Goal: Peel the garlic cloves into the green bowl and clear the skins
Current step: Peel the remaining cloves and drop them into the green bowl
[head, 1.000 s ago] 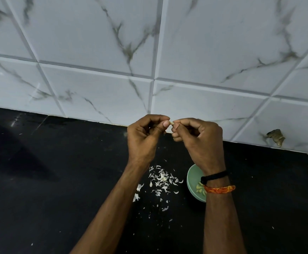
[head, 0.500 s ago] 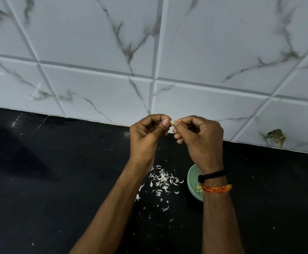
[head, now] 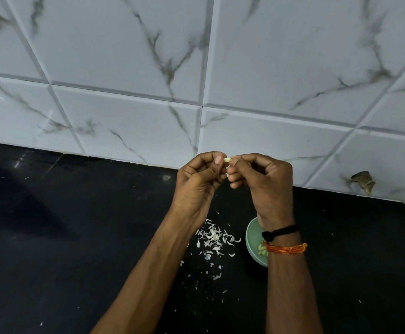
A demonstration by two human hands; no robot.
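Note:
A small pale garlic clove (head: 227, 160) is pinched between the fingertips of both hands, held up above the black counter. My left hand (head: 196, 184) pinches its left end with thumb and curled fingers. My right hand (head: 261, 182) pinches its right end, fingers curled. Below my right wrist sits the green bowl (head: 252, 242), mostly hidden by my forearm, with a few peeled cloves (head: 261, 249) showing inside. A scatter of white garlic skins (head: 213, 239) lies on the counter just left of the bowl.
The black counter (head: 76, 237) runs to a white marble-patterned tiled wall (head: 196, 68) at the back. A chipped spot (head: 363, 180) marks the wall at the right. Small skin flecks trail toward me from the pile.
Both hands have drifted slightly right and up with the clove still pinched between them. The fingers have shifted a little on the clove.

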